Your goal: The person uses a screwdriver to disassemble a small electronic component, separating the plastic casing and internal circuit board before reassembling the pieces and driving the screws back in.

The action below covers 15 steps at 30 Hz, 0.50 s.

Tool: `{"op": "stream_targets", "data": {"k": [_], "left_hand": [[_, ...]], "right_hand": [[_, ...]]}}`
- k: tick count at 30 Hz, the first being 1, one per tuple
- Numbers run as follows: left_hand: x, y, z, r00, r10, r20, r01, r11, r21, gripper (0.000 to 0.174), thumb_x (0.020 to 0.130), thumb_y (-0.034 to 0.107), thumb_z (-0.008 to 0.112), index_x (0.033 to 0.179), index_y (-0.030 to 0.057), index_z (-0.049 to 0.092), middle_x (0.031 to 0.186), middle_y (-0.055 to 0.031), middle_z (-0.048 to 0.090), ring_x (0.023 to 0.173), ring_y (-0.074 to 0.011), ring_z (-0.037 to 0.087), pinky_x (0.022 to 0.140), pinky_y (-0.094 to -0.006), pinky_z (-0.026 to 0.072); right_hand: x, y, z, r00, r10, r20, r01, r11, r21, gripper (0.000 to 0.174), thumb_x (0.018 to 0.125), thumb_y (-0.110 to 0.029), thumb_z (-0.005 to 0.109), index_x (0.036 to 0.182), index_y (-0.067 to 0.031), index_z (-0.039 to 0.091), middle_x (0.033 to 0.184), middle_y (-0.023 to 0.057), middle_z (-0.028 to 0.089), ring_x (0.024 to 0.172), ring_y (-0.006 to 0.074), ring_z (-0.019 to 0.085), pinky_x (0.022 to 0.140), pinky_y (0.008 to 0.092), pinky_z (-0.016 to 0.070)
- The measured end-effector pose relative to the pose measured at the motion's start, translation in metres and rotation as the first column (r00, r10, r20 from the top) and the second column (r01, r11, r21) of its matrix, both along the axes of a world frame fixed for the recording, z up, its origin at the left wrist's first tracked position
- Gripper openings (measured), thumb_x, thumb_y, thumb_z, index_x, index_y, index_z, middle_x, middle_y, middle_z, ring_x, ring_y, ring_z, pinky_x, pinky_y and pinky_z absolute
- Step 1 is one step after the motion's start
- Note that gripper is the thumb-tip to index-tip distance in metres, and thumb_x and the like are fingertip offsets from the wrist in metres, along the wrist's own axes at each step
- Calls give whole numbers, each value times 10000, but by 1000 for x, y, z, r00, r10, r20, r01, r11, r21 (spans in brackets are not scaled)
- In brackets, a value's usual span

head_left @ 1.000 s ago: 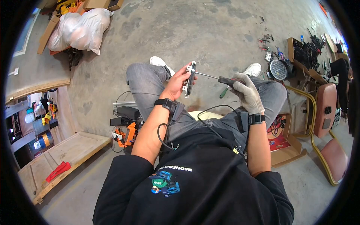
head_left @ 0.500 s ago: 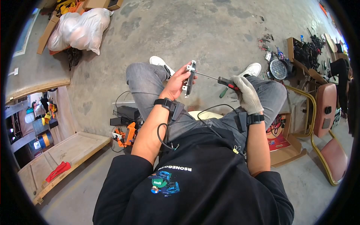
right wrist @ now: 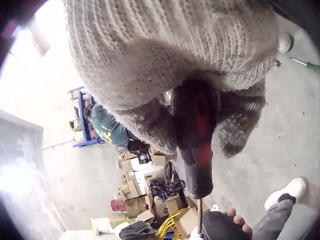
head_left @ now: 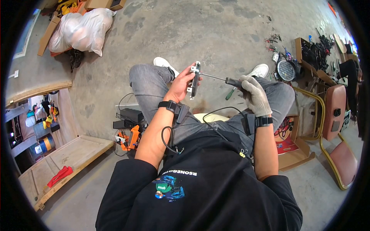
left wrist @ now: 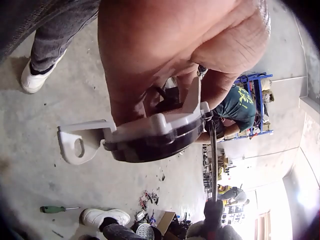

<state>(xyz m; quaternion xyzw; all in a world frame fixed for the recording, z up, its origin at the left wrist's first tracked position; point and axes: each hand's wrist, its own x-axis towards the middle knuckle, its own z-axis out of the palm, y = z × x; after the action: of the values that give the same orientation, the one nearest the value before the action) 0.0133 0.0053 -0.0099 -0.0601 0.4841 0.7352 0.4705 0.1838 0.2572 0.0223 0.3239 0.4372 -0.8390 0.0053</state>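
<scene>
Housing (head_left: 194, 81) is held upright above the knees in the curled fingers of the left hand (head_left: 180, 86), a screwdriver (head_left: 230, 81) gripped in the gloved right hand (head_left: 254, 96) and set to its top end. The shaft is judged best kept in line with the fixing, the part braced. Concrete floor (head_left: 216, 34) is seen below, white sacks (head_left: 83, 30) far left, parts boxes (head_left: 314, 52) far right.

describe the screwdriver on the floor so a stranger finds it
On the concrete floor between the seated person's knees, below the gloved right hand, lies a loose screwdriver. Its handle is green; the held screwdriver has a black and red one.
</scene>
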Motion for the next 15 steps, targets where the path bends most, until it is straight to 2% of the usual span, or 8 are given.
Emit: {"op": "stream_targets", "data": {"k": [3, 8, 15], "left_hand": [[-1, -1, -3, 1000, 1, 3, -1, 1000, -5, 507, 991, 91, 507, 1488, 103, 408, 1197, -112, 625, 995, -214, 642, 829, -335, 553], [-1, -1, -4, 1000, -11, -8, 11, 1000, -21, 494, 1006, 117, 490, 1490, 98, 394, 1209, -129, 621, 1017, -228, 647, 856, -344, 556], [0, 0, -4, 1000, -31, -3, 31, 998, -50, 498, 1015, 135, 471, 1500, 88, 367, 1228, -146, 615, 1045, -241, 647, 886, -354, 559]], "right_hand": [[1, 1, -2, 1000, -3, -10, 3, 1000, -3, 303, 946, -161, 597, 1187, 22, 589, 990, 60, 604, 839, 129, 611, 670, 251, 546], [1, 4, -4, 993, -93, 67, 101, 988, -119, 330, 964, -228, 604, 1189, 14, 597, 957, 49, 612, 796, 112, 616, 582, 246, 538], [-2, -5, 11, 998, 56, -18, -56, 998, -3, 415, 960, -236, 622, 1277, 25, 558, 991, 31, 620, 813, 102, 606, 670, 244, 536]]}}
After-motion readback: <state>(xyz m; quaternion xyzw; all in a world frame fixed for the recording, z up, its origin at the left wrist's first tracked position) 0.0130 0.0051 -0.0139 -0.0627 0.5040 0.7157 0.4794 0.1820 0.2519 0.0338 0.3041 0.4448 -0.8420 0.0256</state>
